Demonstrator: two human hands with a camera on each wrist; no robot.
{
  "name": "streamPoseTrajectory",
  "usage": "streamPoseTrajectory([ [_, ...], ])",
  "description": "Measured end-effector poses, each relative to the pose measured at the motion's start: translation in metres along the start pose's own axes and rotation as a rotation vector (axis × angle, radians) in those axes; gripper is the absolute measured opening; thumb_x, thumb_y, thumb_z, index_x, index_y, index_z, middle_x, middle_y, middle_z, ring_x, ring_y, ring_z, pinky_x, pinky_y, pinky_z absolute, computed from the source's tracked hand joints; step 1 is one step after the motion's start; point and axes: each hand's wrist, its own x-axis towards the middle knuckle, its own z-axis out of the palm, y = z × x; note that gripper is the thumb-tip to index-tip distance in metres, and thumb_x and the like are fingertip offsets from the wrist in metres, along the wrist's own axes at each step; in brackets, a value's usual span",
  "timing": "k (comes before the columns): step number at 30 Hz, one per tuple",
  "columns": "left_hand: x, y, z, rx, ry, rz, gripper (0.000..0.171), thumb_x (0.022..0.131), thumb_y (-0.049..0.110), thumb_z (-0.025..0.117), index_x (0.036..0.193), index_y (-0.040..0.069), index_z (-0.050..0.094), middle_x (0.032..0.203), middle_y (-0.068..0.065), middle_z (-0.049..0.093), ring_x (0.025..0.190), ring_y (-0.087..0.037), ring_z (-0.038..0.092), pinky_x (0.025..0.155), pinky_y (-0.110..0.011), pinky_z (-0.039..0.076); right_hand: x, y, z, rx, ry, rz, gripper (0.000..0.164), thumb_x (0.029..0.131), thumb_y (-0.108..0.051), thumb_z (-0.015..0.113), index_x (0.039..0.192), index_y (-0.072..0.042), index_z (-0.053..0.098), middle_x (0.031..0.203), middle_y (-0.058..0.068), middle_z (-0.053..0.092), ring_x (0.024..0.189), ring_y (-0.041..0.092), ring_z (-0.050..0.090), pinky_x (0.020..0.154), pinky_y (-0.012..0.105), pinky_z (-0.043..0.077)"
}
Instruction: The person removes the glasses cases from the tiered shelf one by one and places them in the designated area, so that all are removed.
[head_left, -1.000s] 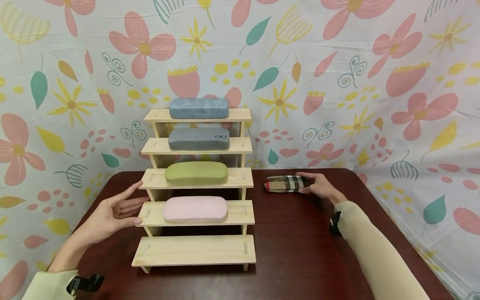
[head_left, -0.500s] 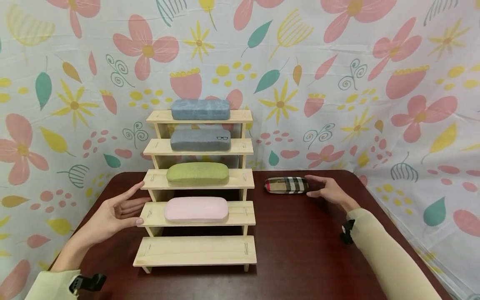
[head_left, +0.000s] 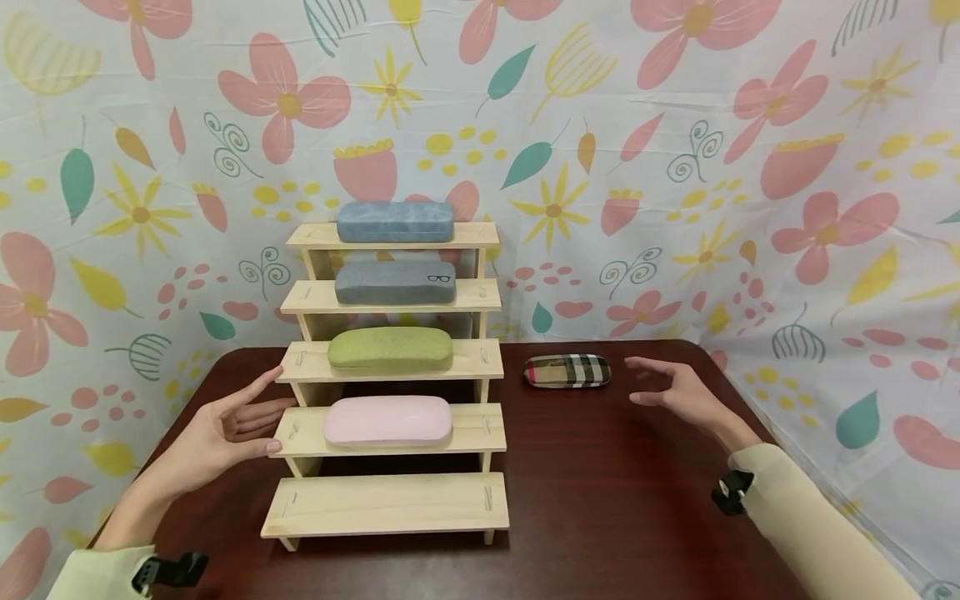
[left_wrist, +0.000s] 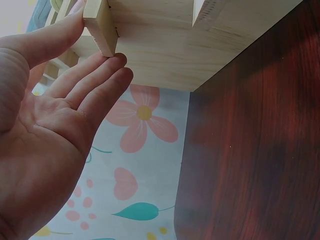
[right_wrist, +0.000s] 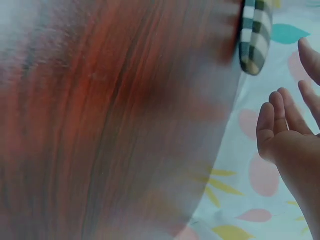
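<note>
My left hand [head_left: 213, 433] is at the left side of a wooden tiered display rack [head_left: 386, 507], its thumb touching one shelf's end and its index fingertip at the shelf above. The left wrist view shows its fingers [left_wrist: 102, 92] long and nearly straight. A plaid glasses case [head_left: 567, 372] lies on the table right of the rack. My right hand [head_left: 686, 396] is just right of that case, apart from it, with fingers spread and nothing held. On the rack sit glasses cases in pink [head_left: 387, 420], green [head_left: 390, 347], grey [head_left: 395, 282] and light blue [head_left: 395, 222].
The rack stands on a dark reddish-brown table [head_left: 600, 500]. Close behind the table hangs a white cloth [head_left: 570, 100] with flowers and leaves, which runs along the sides too. The lowest shelf carries no case.
My right hand has let go of the plaid glasses case and drawn back to the right. The case stays on the table, and my left hand keeps its place at the rack.
</note>
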Motion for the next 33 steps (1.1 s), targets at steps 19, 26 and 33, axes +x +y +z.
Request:
streamPoseTrajectory([
  [19, 0.001, 0.000, 0.000, -0.001, 0.001, 0.033, 0.097, 0.088, -0.020, 0.074, 0.168, 0.004, 0.025, 0.155, 0.011, 0.053, 0.131, -0.010, 0.061, 0.084, -0.031, 0.062, -0.047, -0.067, 0.032, -0.085, 0.009, -0.154, 0.052, 0.092, -0.017, 0.085, 0.141, -0.011, 0.068, 0.139, 0.010, 0.065, 0.110, 0.018, 0.062, 0.088, 0.038, 0.057],
  [26, -0.001, 0.000, 0.000, 0.002, -0.004, 0.043, 0.097, 0.088, -0.020, 0.073, 0.168, 0.004, 0.025, 0.153, 0.009, 0.056, 0.130, -0.009, 0.061, 0.082, -0.033, 0.063, -0.055, -0.087, 0.050, -0.052, -0.017, -0.191, 0.050, 0.091, -0.016, 0.086, 0.139, -0.014, 0.069, 0.138, 0.010, 0.065, 0.111, 0.015, 0.063, 0.090, 0.035, 0.055],
  [33, 0.000, -0.001, 0.000, -0.008, -0.012, 0.056, 0.096, 0.088, -0.022, 0.072, 0.167, 0.003, 0.024, 0.155, 0.011, 0.054, 0.131, -0.010, 0.061, 0.082, -0.033, 0.063, -0.057, -0.099, 0.059, -0.049, -0.026, -0.196, 0.048, 0.093, -0.019, 0.085, 0.138, -0.016, 0.070, 0.136, 0.006, 0.067, 0.112, 0.015, 0.065, 0.094, 0.037, 0.055],
])
